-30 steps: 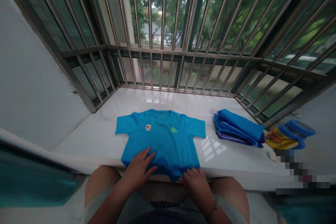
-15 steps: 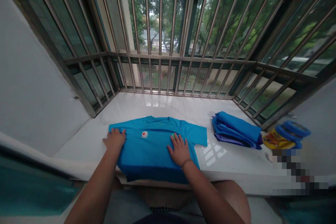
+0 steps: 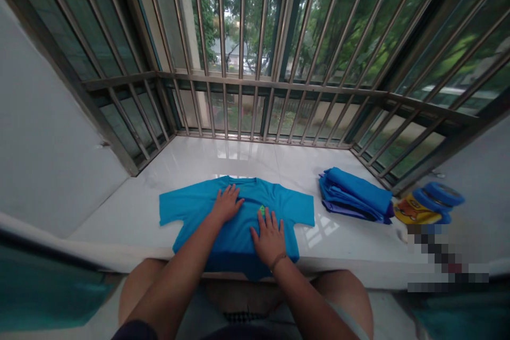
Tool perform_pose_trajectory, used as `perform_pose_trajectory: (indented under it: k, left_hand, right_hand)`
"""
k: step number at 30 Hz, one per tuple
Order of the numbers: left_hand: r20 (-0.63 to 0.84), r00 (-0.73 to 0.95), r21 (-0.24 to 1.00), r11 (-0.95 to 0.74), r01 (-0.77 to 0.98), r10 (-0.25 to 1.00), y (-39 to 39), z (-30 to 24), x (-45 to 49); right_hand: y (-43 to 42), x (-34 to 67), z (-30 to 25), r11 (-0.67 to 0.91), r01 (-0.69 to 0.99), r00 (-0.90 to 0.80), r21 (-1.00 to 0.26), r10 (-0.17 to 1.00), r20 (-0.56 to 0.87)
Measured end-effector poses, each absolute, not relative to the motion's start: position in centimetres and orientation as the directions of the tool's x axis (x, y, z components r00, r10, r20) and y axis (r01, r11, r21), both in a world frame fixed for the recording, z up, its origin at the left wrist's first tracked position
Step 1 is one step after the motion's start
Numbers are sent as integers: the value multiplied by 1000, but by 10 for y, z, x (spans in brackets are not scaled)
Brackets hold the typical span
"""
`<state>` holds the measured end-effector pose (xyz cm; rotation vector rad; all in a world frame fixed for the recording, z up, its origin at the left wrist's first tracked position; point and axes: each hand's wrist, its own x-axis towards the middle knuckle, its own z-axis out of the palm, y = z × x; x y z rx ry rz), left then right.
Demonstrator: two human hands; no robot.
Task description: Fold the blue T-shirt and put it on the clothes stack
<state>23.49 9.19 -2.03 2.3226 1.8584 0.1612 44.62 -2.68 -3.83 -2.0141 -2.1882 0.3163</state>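
A blue short-sleeved T-shirt (image 3: 243,231) lies spread on the white window sill (image 3: 295,162), collar toward the window and hem hanging over the front edge. My left hand (image 3: 228,203) rests flat on its chest, a little below the collar, and covers the red-and-white badge. Lower and to the right, my right hand (image 3: 270,236) lies with fingers spread on the cloth, just under a small green mark (image 3: 262,210). Both sleeves stretch out sideways. Neither hand grips the fabric.
Right of the shirt sits a stack of folded blue and purple clothes (image 3: 354,196). Beyond it stands a yellow jar with a blue lid (image 3: 426,204). Metal window bars (image 3: 239,85) close off the back, and a white wall (image 3: 48,117) rises at the left.
My left hand has moved from the left sleeve to the middle of the chest, and that sleeve now lies outspread. My right hand has stayed nearly in place.
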Motion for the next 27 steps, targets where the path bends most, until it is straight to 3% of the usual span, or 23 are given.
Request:
perform_pose_trajectory:
  k: [7, 10, 13, 18, 22, 27]
  left_hand:
    - [-31, 255, 234, -241, 942, 967, 109, -30, 253]
    - [-51, 249, 255, -228, 940, 967, 117, -26, 242]
    - [-43, 138, 263, -122, 957, 989, 124, -22, 228]
    - [18, 70, 220, -73, 973, 997, 134, -20, 216]
    - [89, 207, 228, -222, 948, 974, 146, -20, 234]
    - [31, 292, 257, -290, 922, 956, 168, -25, 265]
  right_hand:
    - [1, 483, -15, 103, 983, -98, -154, 994, 41]
    - [37, 513, -4, -31, 993, 25, -110, 998, -58]
    - [63, 540, -3, -137, 987, 122, -78, 977, -175]
    - [76, 557, -9, -217, 975, 200, -55, 954, -222]
    - [75, 556, -12, -220, 972, 204, -77, 963, -175]
    - [67, 583, -7, -273, 958, 270, -91, 962, -44]
